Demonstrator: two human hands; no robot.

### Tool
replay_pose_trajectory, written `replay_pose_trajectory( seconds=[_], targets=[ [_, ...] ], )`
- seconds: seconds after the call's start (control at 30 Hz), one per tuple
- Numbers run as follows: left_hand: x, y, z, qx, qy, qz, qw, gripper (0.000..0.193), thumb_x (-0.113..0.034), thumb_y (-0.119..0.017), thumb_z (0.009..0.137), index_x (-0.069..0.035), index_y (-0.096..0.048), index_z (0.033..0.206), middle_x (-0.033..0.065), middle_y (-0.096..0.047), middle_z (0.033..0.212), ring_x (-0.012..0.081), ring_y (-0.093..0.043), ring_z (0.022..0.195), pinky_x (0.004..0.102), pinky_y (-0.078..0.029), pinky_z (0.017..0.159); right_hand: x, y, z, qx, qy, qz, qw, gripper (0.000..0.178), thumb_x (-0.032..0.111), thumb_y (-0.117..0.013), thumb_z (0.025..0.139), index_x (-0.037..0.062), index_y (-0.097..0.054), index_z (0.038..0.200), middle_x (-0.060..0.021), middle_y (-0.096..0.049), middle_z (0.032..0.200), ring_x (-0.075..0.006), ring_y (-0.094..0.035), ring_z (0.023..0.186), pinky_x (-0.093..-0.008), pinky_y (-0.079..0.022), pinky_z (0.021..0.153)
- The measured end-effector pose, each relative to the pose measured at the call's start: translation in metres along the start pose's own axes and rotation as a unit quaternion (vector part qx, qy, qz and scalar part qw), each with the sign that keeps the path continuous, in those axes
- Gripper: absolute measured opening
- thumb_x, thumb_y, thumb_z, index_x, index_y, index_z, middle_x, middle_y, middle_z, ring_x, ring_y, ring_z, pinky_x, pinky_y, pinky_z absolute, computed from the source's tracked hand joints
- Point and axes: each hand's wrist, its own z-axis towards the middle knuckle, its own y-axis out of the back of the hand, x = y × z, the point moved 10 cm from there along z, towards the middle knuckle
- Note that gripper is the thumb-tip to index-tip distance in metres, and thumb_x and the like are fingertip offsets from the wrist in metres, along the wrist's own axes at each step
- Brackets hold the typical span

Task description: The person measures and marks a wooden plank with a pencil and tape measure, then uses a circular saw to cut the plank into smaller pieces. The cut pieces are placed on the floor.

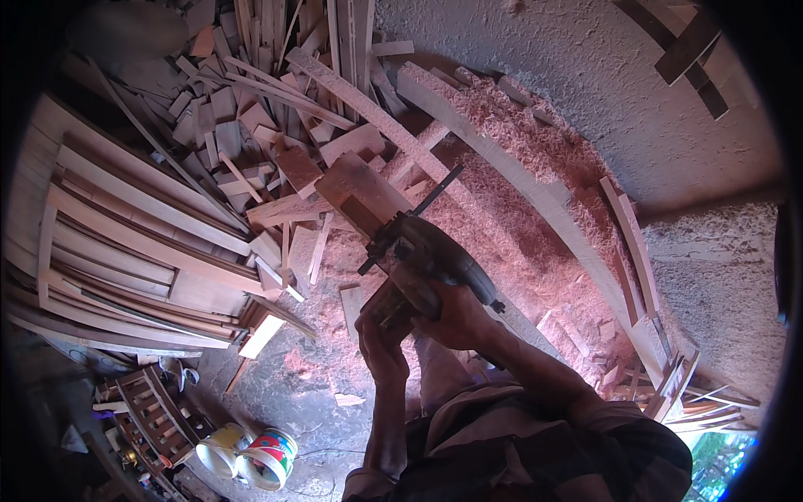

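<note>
A dark handheld power saw, which looks like a circular saw, rests on a wooden board in the middle of the view. A thin dark bar sticks out crosswise at its front. My right hand is closed round the saw's rear handle. Close beside it, my left hand grips the near end of the board; its fingertips are partly hidden. The board points away to the upper left, toward a pile of offcuts. The saw blade does not show.
Wood offcuts heap up at the far left. Long planks are stacked on the left. Reddish shavings cover the floor under a long beam on the right. Two buckets and a slatted wooden piece stand at the lower left.
</note>
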Motion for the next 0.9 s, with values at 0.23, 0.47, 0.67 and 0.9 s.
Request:
replay_pose_trajectory(
  seconds=[0.23, 0.47, 0.67, 0.9],
  targets=[
    [-0.006, -0.001, 0.012, -0.005, -0.001, 0.003, 1.000, 0.041, -0.035, -0.038, 0.110, -0.003, -0.047, 0.135, 0.0193, -0.058, 0.132, 0.0292, -0.065, 0.119, 0.0410, -0.063, 0.091, 0.000, -0.004, 0.012, 0.004, 0.001, -0.015, 1.000, 0.055, 0.023, -0.081, 0.077, 0.0009, -0.063, 0.124, -0.0254, -0.072, 0.099, -0.0415, -0.071, 0.096, -0.0456, -0.057, 0.083],
    [-0.005, 0.005, 0.022, 0.012, -0.004, 0.050, 0.999, 0.048, -0.040, -0.035, 0.111, -0.002, -0.048, 0.137, 0.0205, -0.056, 0.138, 0.0287, -0.061, 0.124, 0.0417, -0.057, 0.101, 0.002, -0.007, 0.020, 0.000, -0.004, -0.020, 1.000, 0.053, 0.023, -0.080, 0.079, 0.0009, -0.063, 0.124, -0.0246, -0.072, 0.097, -0.0408, -0.072, 0.094, -0.0449, -0.057, 0.082],
    [-0.007, 0.012, 0.031, -0.015, 0.007, 0.031, 0.999, 0.046, -0.039, -0.037, 0.111, -0.003, -0.047, 0.137, 0.0184, -0.056, 0.137, 0.0278, -0.060, 0.125, 0.0405, -0.055, 0.102, 0.009, -0.009, 0.033, 0.002, 0.006, -0.004, 1.000, 0.052, 0.021, -0.079, 0.079, 0.0008, -0.063, 0.124, -0.0249, -0.071, 0.099, -0.0394, -0.072, 0.094, -0.0451, -0.057, 0.082],
    [-0.012, 0.011, 0.040, -0.053, 0.024, 0.011, 0.998, 0.043, -0.039, -0.040, 0.110, -0.004, -0.050, 0.133, 0.0152, -0.059, 0.130, 0.0240, -0.062, 0.121, 0.0364, -0.056, 0.099, 0.007, -0.017, 0.049, 0.009, 0.005, -0.006, 1.000, 0.050, 0.019, -0.078, 0.079, 0.0001, -0.063, 0.123, -0.0244, -0.071, 0.099, -0.0385, -0.072, 0.094, -0.0443, -0.057, 0.083]
  ],
)
